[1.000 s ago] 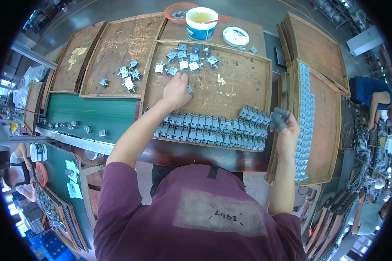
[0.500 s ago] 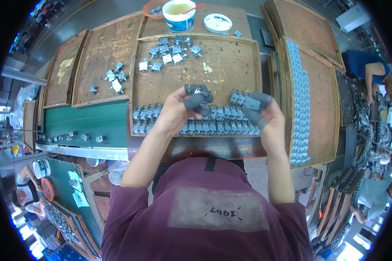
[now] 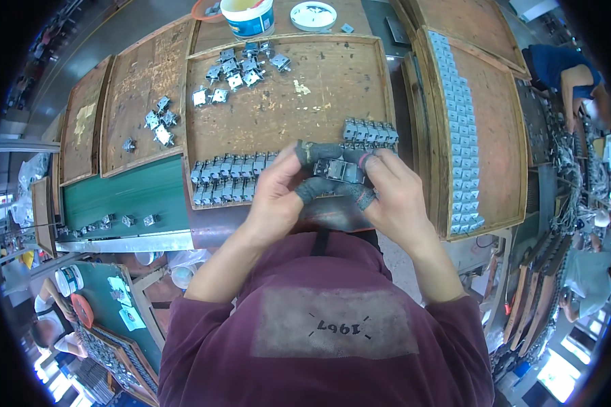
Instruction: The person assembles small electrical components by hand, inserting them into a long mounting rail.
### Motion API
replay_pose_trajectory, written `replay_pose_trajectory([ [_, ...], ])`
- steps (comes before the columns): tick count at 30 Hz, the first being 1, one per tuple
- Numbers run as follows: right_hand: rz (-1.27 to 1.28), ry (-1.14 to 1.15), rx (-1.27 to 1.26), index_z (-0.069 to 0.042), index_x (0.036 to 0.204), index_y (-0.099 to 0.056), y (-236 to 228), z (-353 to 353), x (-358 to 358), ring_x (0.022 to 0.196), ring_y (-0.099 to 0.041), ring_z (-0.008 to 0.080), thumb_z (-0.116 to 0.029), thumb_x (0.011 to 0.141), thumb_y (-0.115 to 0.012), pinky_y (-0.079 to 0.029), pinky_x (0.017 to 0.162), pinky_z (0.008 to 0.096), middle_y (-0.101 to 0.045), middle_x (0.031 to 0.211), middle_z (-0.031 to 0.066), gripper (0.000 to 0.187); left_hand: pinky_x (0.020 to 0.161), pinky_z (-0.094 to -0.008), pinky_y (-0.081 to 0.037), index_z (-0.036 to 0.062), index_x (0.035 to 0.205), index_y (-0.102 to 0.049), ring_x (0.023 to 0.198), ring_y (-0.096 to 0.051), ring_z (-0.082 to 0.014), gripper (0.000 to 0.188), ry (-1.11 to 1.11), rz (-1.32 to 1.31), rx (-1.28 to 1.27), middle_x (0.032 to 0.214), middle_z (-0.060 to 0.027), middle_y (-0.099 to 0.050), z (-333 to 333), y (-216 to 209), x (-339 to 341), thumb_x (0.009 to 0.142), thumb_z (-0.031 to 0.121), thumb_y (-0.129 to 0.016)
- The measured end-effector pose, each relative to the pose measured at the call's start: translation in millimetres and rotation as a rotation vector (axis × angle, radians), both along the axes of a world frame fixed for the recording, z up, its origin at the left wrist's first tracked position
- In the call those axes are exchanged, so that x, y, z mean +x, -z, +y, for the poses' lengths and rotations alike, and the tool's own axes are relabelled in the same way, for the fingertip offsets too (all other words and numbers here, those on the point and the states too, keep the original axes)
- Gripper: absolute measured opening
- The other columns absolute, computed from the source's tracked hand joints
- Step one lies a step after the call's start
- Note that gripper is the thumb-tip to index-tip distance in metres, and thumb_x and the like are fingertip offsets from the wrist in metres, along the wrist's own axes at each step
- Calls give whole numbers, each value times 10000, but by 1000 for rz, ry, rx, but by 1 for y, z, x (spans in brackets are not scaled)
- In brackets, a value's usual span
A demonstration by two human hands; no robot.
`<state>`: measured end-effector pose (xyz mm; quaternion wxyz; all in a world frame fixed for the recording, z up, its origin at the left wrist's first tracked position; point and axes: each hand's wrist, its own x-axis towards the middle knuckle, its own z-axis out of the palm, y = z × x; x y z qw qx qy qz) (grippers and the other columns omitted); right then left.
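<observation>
Fingertips in dark grey fabric covers meet around a small boxy metal part [image 3: 338, 169], held level just beyond my torso. My left hand [image 3: 278, 186] pinches its left end, and my right hand [image 3: 392, 193] grips the right end. Beneath and behind them, the shallow wooden tray [image 3: 346, 74] carries close-packed rows of similar metal parts [image 3: 227, 178] along its near edge. My hands hide the middle of these rows. A short row of grey metal parts [image 3: 370, 130] lies just beyond my right hand.
Loose metal parts [image 3: 241, 68] are heaped at the tray's far left. Behind stand a white-and-blue bucket [image 3: 250, 19] and a round white lid [image 3: 313, 16]. Left is a green surface [image 3: 125, 190] with a few parts; right, another wooden tray [image 3: 499, 156] holds stacked columns. Other people work at both sides.
My right hand has come left, away from the short row, and joined my left hand. Both now hold one metal part nearer my body. The whole view has shifted slightly.
</observation>
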<state>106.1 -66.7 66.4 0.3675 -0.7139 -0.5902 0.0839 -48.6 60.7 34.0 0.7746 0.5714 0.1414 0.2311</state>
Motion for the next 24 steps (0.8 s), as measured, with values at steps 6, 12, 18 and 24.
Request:
replay_pose_trajectory([
  [6, -311, 93, 139, 26, 970, -621, 32, 4, 0, 779, -624, 346, 8, 668, -726, -516, 647, 412, -604, 900, 149, 319, 1013, -297, -442, -6, 1336, -552, 1208, -540, -182, 472, -136, 198, 404, 1265, -73, -512, -15, 9, 8, 876, -100, -594],
  [12, -16, 121, 64, 32, 960, -634, 24, 2, 6, 786, -637, 338, 3, 666, -730, -526, 660, 405, -613, 887, 151, 310, 1011, -304, -453, -14, 1338, -563, 1231, -537, -185, 467, 10, 147, 99, 1287, -94, -560, 6, 7, 12, 880, -102, -583],
  [18, -241, 73, 81, 24, 958, -640, 27, 7, 15, 763, -640, 338, -14, 696, -724, -528, 647, 399, -618, 887, 145, 277, 993, -308, -463, -7, 1397, -512, 1181, -559, -178, 538, 16, 238, 384, 1331, -92, -531, 0, 20, 18, 873, -99, -591],
  [24, -95, 101, -22, 24, 966, -636, 16, 0, 23, 747, -638, 343, -25, 712, -725, -523, 643, 404, -598, 855, 149, 274, 989, -306, -470, 0, 1422, -486, 1186, -561, -175, 546, 110, 197, 233, 1346, -87, -531, 8, 11, 26, 892, -75, -597],
])
